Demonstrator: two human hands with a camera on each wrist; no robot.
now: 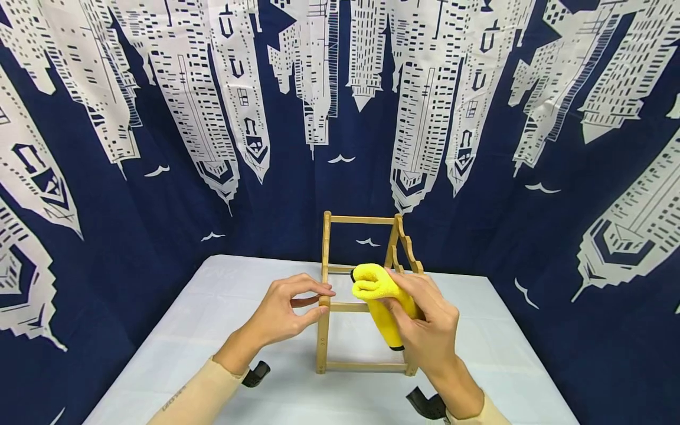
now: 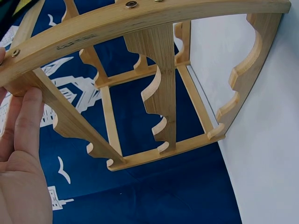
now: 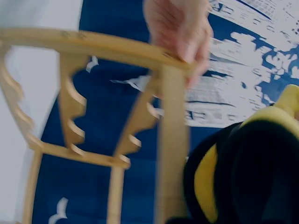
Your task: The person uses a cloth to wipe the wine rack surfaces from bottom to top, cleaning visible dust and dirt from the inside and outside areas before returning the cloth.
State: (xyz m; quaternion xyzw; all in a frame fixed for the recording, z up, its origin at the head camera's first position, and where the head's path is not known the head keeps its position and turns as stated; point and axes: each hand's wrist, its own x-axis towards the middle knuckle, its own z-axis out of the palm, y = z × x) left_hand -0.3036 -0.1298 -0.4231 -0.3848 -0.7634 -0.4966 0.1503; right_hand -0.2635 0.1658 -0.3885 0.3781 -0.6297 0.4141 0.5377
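A light wooden rack with scalloped, notched slats stands on the table in front of me. My left hand grips its near left corner between thumb and fingers; in the right wrist view the thumb lies over the end of the rail. In my right hand is a folded yellow cloth with black edging, pinched between thumb and fingers. It hangs in front of the rack's right side and hides part of that frame. The left wrist view shows the rack's notched slats close up.
The rack stands on a white-covered table. Behind and around the table hangs a dark blue curtain printed with white buildings and birds. Black wrist mounts sit at both wrists, below the hands.
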